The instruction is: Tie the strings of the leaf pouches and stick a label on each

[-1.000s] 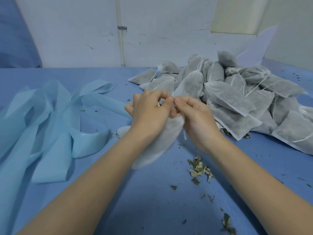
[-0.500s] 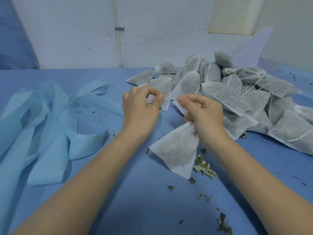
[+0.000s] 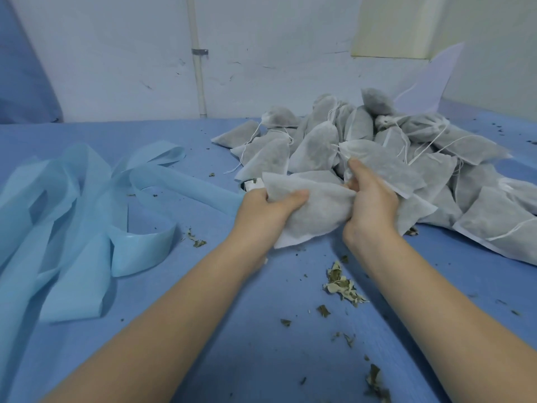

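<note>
A white mesh leaf pouch [image 3: 316,210] lies sideways between my two hands above the blue table. My left hand [image 3: 266,210] grips its left end, thumb on top. My right hand [image 3: 369,202] grips its right end, where the mouth is bunched; the string there is hidden. Behind and to the right lies a pile of leaf pouches [image 3: 406,158] with loose white strings. A small white piece [image 3: 252,185], perhaps a label, peeks out just behind my left hand.
Long light-blue backing strips [image 3: 87,205] lie tangled on the left of the blue table [image 3: 203,344]. Dried leaf crumbs [image 3: 341,282] are scattered near my right forearm. A white wall with a pipe [image 3: 199,68] closes the far side.
Earlier both hands pinched and pulled the string at the pouch mouth while it hung down. Now the pouch is turned sideways and both hands hold its ends, farther toward the pile.
</note>
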`<action>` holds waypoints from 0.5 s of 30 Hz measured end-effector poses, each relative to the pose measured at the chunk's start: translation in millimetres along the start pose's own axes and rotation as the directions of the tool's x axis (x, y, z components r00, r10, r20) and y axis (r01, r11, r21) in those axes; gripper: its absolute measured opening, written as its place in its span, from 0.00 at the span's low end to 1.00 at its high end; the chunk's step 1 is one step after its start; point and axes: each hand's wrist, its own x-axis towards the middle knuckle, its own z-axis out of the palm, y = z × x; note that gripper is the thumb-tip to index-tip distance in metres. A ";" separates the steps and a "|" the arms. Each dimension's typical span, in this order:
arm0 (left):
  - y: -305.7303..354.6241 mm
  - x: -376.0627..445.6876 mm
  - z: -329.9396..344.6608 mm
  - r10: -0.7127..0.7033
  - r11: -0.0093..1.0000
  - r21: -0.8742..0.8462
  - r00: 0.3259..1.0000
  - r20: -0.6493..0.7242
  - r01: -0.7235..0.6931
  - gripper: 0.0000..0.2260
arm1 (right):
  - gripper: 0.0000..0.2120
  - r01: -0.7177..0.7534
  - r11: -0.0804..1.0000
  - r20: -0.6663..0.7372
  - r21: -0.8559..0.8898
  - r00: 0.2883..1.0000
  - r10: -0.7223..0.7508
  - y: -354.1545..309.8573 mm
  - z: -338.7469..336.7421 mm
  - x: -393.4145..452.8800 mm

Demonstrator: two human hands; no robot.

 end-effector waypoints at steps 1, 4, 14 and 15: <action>0.0 2.0 -1.6 -0.014 1.000 -0.028 1.000 -0.014 0.014 0.09 | 0.20 0.011 1.000 0.070 -0.019 0.998 -0.009 0.7 0.4 -0.3; -0.1 6.9 -4.5 -0.056 0.997 -0.050 0.997 -0.062 0.052 0.08 | 0.12 0.031 0.996 0.318 -0.081 0.948 -0.004 0.1 0.2 -1.8; 10.7 12.0 -14.0 -0.194 0.950 -0.259 0.980 -0.041 0.177 0.23 | 0.04 0.330 0.878 0.643 -0.346 0.765 -0.034 -9.7 -8.0 -2.6; 12.1 11.2 -15.1 -0.169 0.956 -0.248 0.985 -0.027 0.157 0.23 | 0.05 0.369 0.859 0.669 -0.356 0.742 -0.041 -10.9 -9.0 -2.3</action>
